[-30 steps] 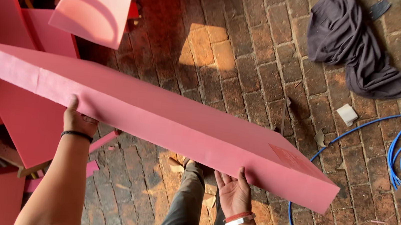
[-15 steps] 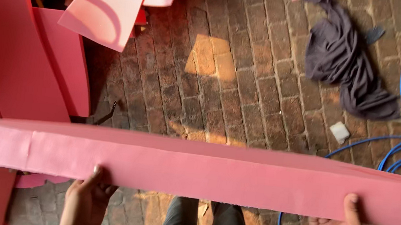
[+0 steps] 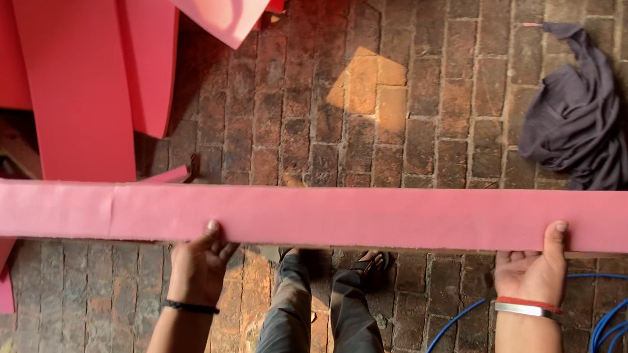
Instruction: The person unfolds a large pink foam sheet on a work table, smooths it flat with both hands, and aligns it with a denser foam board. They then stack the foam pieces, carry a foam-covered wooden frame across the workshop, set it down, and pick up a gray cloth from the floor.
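A long pink foam board (image 3: 373,215) is held edge-on, level across the view, above the brick floor (image 3: 383,121). The left hand (image 3: 200,266) grips its near edge left of the board's middle, thumb up on the face and the other fingers curled underneath, out of sight; the right hand (image 3: 531,272) grips the same edge well toward the board's right end, thumb (image 3: 556,240) pressed flat on the face and the remaining fingers tucked under. Both hands are closed on the board. It looks light and fairly stiff, since it spans well past both hands without sagging (though foam like this dents and snaps easily), so a wide two-handed hold along the lower edge suits it, and its length is likely to make it awkward near other things. Beyond the board's left half, more pink foam sheets (image 3: 68,54) lean in a stack. Beyond its right end lies a crumpled dark cloth (image 3: 580,120), and below that end blue hose (image 3: 626,346) coils on the bricks. No packages, labels or signs are visible anywhere.
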